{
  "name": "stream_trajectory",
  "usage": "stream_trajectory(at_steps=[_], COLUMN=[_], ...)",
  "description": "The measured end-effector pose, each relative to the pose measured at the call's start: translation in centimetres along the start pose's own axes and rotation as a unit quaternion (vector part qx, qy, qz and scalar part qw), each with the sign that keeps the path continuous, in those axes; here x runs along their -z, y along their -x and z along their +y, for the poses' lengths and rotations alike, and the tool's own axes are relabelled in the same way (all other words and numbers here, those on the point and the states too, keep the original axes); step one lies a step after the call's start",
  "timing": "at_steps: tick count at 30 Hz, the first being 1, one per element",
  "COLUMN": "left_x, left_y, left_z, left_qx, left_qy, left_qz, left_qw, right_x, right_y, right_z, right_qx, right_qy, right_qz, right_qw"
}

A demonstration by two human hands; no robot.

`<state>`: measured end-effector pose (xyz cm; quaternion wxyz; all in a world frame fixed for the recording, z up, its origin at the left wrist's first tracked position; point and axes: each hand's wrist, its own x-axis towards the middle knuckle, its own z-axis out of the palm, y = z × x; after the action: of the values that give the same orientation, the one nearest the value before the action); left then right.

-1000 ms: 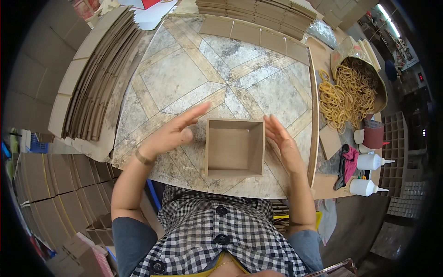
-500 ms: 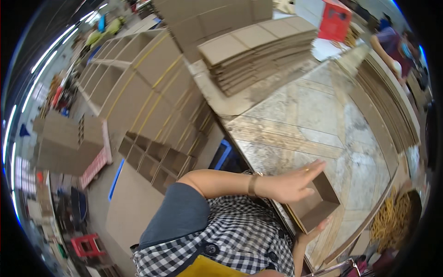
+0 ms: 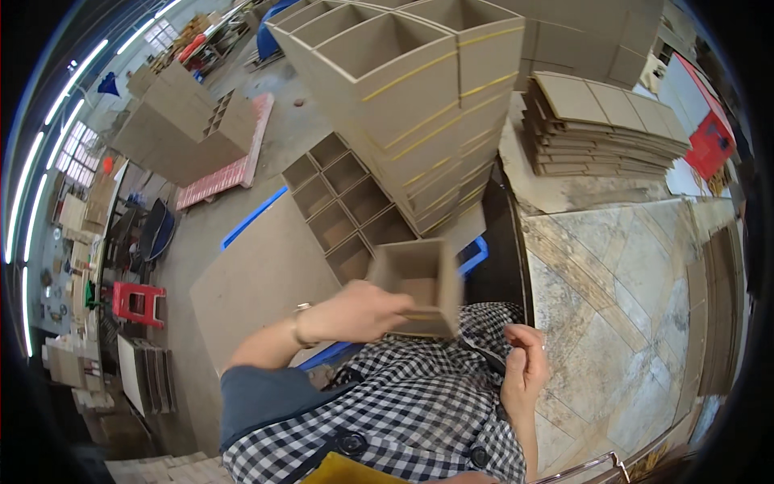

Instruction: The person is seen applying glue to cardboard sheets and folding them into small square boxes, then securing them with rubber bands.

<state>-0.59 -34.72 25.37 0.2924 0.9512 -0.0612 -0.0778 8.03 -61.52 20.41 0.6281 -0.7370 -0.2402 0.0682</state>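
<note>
Overhead, head view: I look down past my checked shirt to the floor at my left and a stone-patterned table at my right.
Left hand: I see it clamped on the near wall of a small open cardboard box, thumb side toward me, a bracelet at the wrist.
Small open cardboard box: held clear of the table, out over the floor at my left front, its open face turned up and away; slightly blurred.
Right hand: loosely curled and grasping nothing, close to my chest, beside the table edge.
Stacked open boxes: a tall leaning pile just beyond the held box, yellow bands around them.
Flat cardboard sheets: piled on the table's far end.
Red stool: on the floor, far left.
</note>
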Motion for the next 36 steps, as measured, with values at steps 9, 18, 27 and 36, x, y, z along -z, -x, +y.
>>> stream_trajectory(at_steps=[9,18,27,36], left_x=[-0.8,-3.4,-8.8,-9.2], left_y=[12.4,15.4,21.0,21.6], left_z=[-19.6,-33.6,-33.0,-31.3], left_qx=[0.488,0.551,0.661,0.613], left_qy=[-0.192,-0.157,-0.134,-0.127], left_qz=[0.188,0.248,0.209,0.269], left_qw=[0.830,0.781,0.708,0.732], right_x=[-0.1,-0.1,-0.1,0.5], right_y=[0.0,0.5,0.5,0.8], right_z=[3.6,4.1,4.2,4.4], right_qx=[-0.057,-0.107,-0.123,0.013], right_qy=[0.176,0.243,0.244,0.225], right_qz=[-0.122,-0.113,-0.100,-0.026], right_qw=[0.975,0.958,0.957,0.974])
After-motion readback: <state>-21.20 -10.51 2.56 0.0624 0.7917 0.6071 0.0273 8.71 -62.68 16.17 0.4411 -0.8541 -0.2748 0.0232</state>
